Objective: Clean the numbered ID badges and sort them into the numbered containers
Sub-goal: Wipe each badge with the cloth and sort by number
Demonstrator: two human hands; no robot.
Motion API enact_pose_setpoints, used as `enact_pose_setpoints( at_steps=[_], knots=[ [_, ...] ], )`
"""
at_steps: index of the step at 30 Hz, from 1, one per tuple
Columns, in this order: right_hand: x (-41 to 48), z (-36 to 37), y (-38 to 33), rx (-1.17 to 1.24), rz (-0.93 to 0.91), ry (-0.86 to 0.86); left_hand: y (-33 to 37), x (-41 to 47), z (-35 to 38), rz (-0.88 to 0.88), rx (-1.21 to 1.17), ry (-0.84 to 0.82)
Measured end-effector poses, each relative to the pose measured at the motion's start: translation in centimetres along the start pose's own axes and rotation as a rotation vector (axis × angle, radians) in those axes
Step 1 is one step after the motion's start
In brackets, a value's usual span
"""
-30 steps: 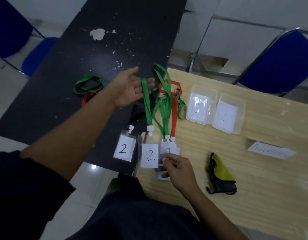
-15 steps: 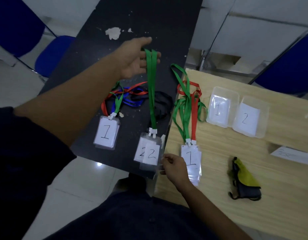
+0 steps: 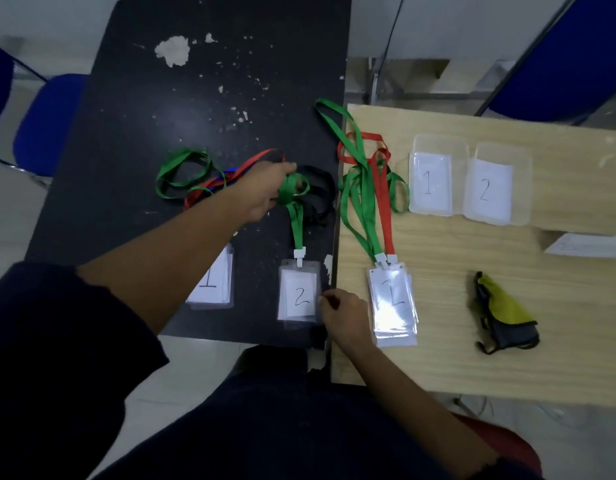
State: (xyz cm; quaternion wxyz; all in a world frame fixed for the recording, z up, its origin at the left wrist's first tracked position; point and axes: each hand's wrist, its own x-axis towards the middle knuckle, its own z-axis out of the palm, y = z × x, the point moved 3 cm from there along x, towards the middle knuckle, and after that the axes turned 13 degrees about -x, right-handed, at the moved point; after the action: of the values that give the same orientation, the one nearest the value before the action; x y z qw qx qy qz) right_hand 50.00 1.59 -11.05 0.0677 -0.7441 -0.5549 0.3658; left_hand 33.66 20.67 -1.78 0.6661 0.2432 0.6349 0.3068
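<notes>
The left hand [image 3: 265, 192] is closed around a bunched-up green strap [image 3: 297, 223]. The strap runs down to a white clip on a badge marked 2 [image 3: 298, 292]. This badge lies flat on the black surface [image 3: 195, 116], near the front edge. The right hand [image 3: 344, 317] has curled fingers and pinches the right edge of that badge.

A badge marked 1 [image 3: 215, 282] lies on the same surface, partly hidden under the left arm. On the wooden surface [image 3: 473, 358] sits a pile of badges [image 3: 393, 306] with green and red straps. Farther back stand two clear containers side by side, touching. One is the container marked 1 [image 3: 440, 142] and the other is the container marked 2 [image 3: 500, 148]. A yellow and dark cloth [image 3: 504, 313] lies to the right of the pile.
</notes>
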Motion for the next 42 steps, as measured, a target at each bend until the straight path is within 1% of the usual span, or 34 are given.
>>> enact_pose_setpoints(
  at_steps=[3, 5, 6, 8, 9, 11, 12, 14, 17, 19, 21, 23, 26, 31, 37, 39, 42],
  knots=[
    [-0.9, -0.6, -0.3, -0.181, -0.091, 0.029, -2.1, 0.5, 0.0, 0.036, 0.068, 0.061],
    [-1.4, -1.2, -0.2, -0.29, -0.142, 0.059, -3.4, 0.5, 0.1, 0.09, 0.184, 0.138],
    [-1.7, -1.6, 0.1, -0.306, -0.151, 0.074, -4.1, 0.2, 0.2, 0.097, 0.289, 0.198],
    [-1.8, -2.8, 0.9, -0.246, -0.116, 0.095, -5.3, -1.0, 0.8, 0.125, 0.468, 0.279],
    [-1.9, -3.6, 1.6, -0.186, -0.082, 0.12, -6.1, -1.8, 1.5, 0.168, 0.479, 0.275],
    [-1.7, -5.3, 3.4, -0.094, -0.012, 0.223, -8.1, -3.5, 2.9, 0.246, 0.4, 0.192],
    [-1.6, -6.2, 4.5, -0.077, 0.028, 0.274, -9.4, -4.5, 3.9, 0.249, 0.35, 0.132],
    [-1.2, -7.6, 6.9, -0.081, 0.099, 0.329, -12.2, -6.1, 6.0, 0.167, 0.301, -0.004],
    [-0.3, -8.6, 10.1, -0.1, 0.207, 0.276, -15.7, -7.2, 8.7, -0.017, 0.269, -0.13],
    [0.2, -8.9, 11.6, -0.079, 0.256, 0.206, -17.2, -7.9, 9.9, -0.076, 0.279, -0.141],
    [0.6, -8.9, 12.5, -0.064, 0.247, 0.164, -18.3, -8.2, 11.0, -0.107, 0.301, -0.138],
    [0.7, -8.9, 13.0, -0.041, 0.224, 0.162, -19.0, -8.5, 12.0, -0.103, 0.319, -0.136],
    [1.0, -9.1, 13.5, 0.111, 0.259, 0.159, -19.3, -8.5, 13.4, -0.065, 0.329, -0.094],
    [1.4, -9.4, 13.9, 0.219, 0.232, 0.103, -19.8, -8.3, 14.2, -0.051, 0.271, 0.005],
    [1.7, -10.2, 14.1, 0.121, 0.089, -0.055, -20.8, -7.7, 13.8, -0.053, 0.178, 0.118],
    [1.6, -10.5, 14.3, 0.074, 0.057, -0.063, -21.1, -7.6, 13.5, -0.059, 0.154, 0.158],
    [1.3, -11.4, 14.4, 0.062, 0.009, -0.004, -21.5, -7.5, 13.3, -0.057, 0.122, 0.203]
  ],
)
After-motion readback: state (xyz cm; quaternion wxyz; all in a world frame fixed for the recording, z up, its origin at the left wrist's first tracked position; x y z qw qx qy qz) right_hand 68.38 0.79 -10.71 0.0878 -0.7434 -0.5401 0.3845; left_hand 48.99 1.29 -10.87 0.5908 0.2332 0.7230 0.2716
